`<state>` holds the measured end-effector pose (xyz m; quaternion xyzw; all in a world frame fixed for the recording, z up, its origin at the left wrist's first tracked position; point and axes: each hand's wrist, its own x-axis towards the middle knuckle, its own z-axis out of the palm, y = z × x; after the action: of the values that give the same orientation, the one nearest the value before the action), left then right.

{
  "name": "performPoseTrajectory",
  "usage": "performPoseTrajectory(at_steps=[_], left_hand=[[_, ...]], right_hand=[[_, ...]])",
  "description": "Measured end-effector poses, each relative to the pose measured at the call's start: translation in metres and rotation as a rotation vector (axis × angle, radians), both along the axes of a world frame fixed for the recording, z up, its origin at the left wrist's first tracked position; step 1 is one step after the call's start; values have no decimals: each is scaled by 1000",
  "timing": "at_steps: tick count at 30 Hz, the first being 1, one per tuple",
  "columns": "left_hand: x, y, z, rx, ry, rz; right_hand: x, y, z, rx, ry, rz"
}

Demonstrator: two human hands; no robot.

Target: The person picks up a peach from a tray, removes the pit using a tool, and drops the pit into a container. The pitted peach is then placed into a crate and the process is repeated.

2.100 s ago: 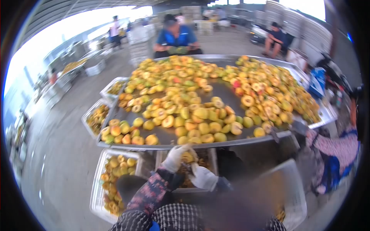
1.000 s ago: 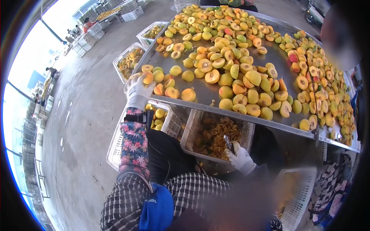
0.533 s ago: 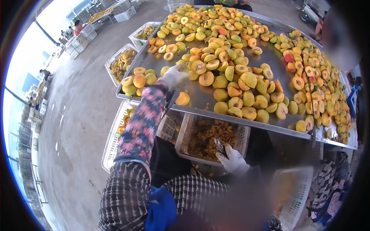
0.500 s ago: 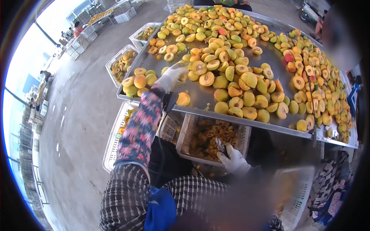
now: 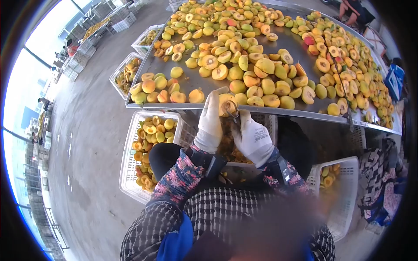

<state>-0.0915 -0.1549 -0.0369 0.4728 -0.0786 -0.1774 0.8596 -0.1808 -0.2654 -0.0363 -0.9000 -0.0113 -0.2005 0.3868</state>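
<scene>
My left hand (image 5: 210, 126), in a white glove, holds a yellow peach half (image 5: 227, 104) with its cut face showing, just over the front edge of the metal table (image 5: 191, 105). My right hand (image 5: 254, 138), also gloved, grips a small metal pitting tool (image 5: 236, 116), its looped end against the peach half. The tool's handle is mostly hidden by my fingers. Many cut peaches (image 5: 257, 78) lie heaped on the table beyond my hands. Below them is a white crate (image 5: 274, 128), largely covered by my hands and arms.
At my left stands a white crate (image 5: 127, 169) of peach halves; another crate (image 5: 348, 191) is at my right. Two more crates sit along the table's left side. A long thin dark tool (image 5: 349, 115) rests across the table's right part. People are in the background.
My left hand has come back from the heap toward me with a peach half. My right hand has risen from above the lower crate, bringing the pitting tool to the fruit. The view has shifted.
</scene>
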Motion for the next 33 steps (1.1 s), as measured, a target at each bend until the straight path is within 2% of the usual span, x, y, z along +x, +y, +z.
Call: performPoseTrajectory(at_steps=[4,5,8,12,14,16,17,18,19,22,23,26,30,33], left_hand=[[-26,-11,12,142,-139,92],[-33,-15,18,56,-74,122],[-28,-13,4,106,-129,102],[-18,-5,-18,136,-61,-83],[-8,-9,-37,185,-181,-35],[-13,-7,-39,219,-286,-41],[-15,-9,-37,222,-221,-37],[-17,-11,-33,221,-161,-30],[-17,-13,-30,213,-114,-19],[-6,-10,-36,230,29,-206],[-8,-12,-37,286,96,-174],[-6,-11,-35,289,56,-234],[-10,-11,-34,181,138,-247],[-6,-11,-39,165,160,-287]], right_hand=[[-6,5,-9,115,63,14],[-8,3,-7,129,122,15],[-11,-10,-11,-52,171,47],[-17,-27,-21,-133,271,109],[-18,-30,-30,-29,213,139],[-18,-26,-40,261,179,208],[-13,-37,-68,-461,-281,352],[-17,-28,-50,228,169,236],[-20,-29,-46,146,221,230],[-22,-35,-34,-31,391,241],[-25,-35,-32,-73,459,250],[-31,-24,-58,130,229,249],[-32,-8,-59,661,222,327],[-33,-14,-56,1059,591,335]])
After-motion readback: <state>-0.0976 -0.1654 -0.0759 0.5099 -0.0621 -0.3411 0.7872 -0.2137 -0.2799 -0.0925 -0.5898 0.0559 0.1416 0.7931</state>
